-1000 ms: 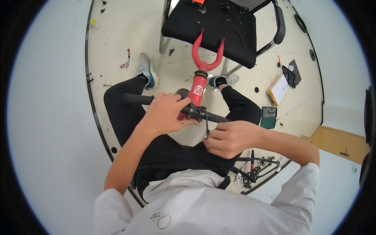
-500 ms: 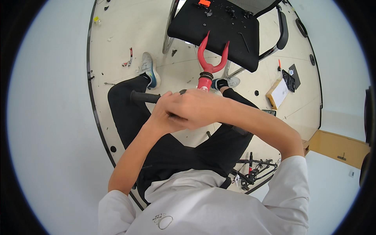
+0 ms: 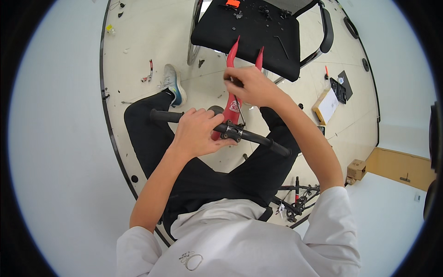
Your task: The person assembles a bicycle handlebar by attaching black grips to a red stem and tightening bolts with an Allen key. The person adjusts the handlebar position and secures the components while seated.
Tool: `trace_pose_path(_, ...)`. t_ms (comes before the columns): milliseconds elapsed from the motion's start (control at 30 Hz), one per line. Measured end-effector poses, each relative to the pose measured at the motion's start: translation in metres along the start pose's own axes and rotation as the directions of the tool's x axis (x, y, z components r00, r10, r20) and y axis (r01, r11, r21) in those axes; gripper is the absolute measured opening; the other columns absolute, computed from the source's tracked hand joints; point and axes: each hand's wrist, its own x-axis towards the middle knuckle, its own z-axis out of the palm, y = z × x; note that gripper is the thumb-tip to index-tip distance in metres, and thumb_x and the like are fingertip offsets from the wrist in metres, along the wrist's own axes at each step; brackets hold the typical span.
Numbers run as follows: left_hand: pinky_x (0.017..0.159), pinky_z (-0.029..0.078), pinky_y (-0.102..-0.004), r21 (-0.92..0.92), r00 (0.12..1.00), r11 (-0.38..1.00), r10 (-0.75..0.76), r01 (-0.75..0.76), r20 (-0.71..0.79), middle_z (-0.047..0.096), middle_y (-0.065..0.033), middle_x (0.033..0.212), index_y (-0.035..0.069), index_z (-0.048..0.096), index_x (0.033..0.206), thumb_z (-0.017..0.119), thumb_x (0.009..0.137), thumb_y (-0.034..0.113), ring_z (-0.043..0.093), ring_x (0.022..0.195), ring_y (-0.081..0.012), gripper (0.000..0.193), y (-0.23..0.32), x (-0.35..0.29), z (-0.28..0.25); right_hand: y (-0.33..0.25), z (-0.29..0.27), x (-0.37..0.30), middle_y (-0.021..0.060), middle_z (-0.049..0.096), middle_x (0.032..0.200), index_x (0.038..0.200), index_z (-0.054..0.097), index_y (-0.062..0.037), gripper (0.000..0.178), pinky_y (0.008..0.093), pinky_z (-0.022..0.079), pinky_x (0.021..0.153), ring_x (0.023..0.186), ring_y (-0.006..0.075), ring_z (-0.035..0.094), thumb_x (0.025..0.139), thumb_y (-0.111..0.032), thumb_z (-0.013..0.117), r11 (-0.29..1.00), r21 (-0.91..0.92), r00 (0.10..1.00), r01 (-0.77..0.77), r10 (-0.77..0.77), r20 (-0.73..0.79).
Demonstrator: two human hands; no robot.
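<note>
A black handlebar with rubber grips lies across in front of my knees, clamped to a black stem. My left hand is closed around the bar just left of the stem, its thumb below the clamp. Beyond the bar, a red bicycle fork points away from me, its prong tips against the seat of a black chair. My right hand is over the fork, fingers curled around a thin black hex key. The key's lower part reaches down to the stem; whether its tip sits in a bolt I cannot tell.
On the black chair lie small bolts, another hex key and an orange object. A black tool case and a yellow-edged box are on the floor at right. A black bicycle frame lies beside my right leg.
My right hand has moved away from my left hand, up and to the right over the fork. The stem and the right side of the handlebar have come into sight.
</note>
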Motion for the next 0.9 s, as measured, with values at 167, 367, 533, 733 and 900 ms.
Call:
trace_pose_path(167,0.063,0.04,-0.0367,-0.008,1.0,1.0,-0.005,0.005,0.001,0.054,-0.0042,0.066,0.009,0.059,0.078,0.087,0.06,0.058,0.056,0.064,-0.0263,0.059,-0.004,0.0,0.003,0.015,-0.01,-0.023,0.0136,0.059,0.072,0.094,0.061,0.0034,0.015,0.0362,0.046,0.061,0.061,0.0264,0.056,0.092,-0.011,0.058,0.991,0.063,0.991,-0.122,0.125,-0.051)
trace_pose_path(367,0.063,0.041,-0.0378,-0.007,0.999,1.0,-0.009,0.009,0.051,0.054,-0.0046,0.063,0.008,0.056,0.075,0.087,0.061,0.056,0.057,0.063,-0.0284,0.059,-0.001,0.005,-0.001,0.022,-0.021,-0.027,0.0143,0.062,0.078,0.098,0.064,-0.0017,0.022,0.0386,0.047,0.06,0.064,0.0334,0.058,0.094,-0.023,0.061,0.95,-0.297,0.995,0.097,-0.094,0.023)
trace_pose_path(533,0.064,0.041,-0.0384,-0.012,0.994,1.0,0.001,0.0,0.108,0.055,-0.0052,0.064,0.009,0.057,0.079,0.087,0.061,0.056,0.059,0.065,-0.0287,0.059,-0.008,0.008,-0.001,0.011,-0.061,-0.02,0.0049,0.065,0.12,0.119,0.066,-0.0131,0.039,0.0391,0.052,0.087,0.106,0.0249,0.062,0.093,-0.042,0.065,0.716,-0.568,0.903,0.406,-0.217,0.371)
trace_pose_path(733,0.062,0.039,-0.0365,-0.061,0.998,0.996,0.061,-0.061,-0.009,0.055,-0.0041,0.065,0.009,0.061,0.089,0.086,0.062,0.055,0.057,0.065,-0.0269,0.059,0.002,0.007,0.0,0.029,-0.055,-0.015,0.0014,0.063,0.103,0.115,0.069,-0.0074,0.048,0.0335,0.05,0.082,0.098,0.0188,0.06,0.084,-0.044,0.072,0.564,-0.574,0.805,0.593,-0.445,0.394)
trace_pose_path(900,0.061,0.038,-0.0348,0.003,0.999,0.999,0.039,-0.039,-0.006,0.049,0.0017,0.059,0.01,0.06,0.08,0.082,0.066,0.06,0.055,0.059,-0.0207,0.056,0.008,0.008,0.005,0.033,-0.052,-0.013,-0.0004,0.062,0.095,0.111,0.07,-0.0057,0.045,0.0302,0.051,0.077,0.091,0.0161,0.059,0.083,-0.041,0.073,0.541,-0.577,0.79,0.612,-0.447,0.419)
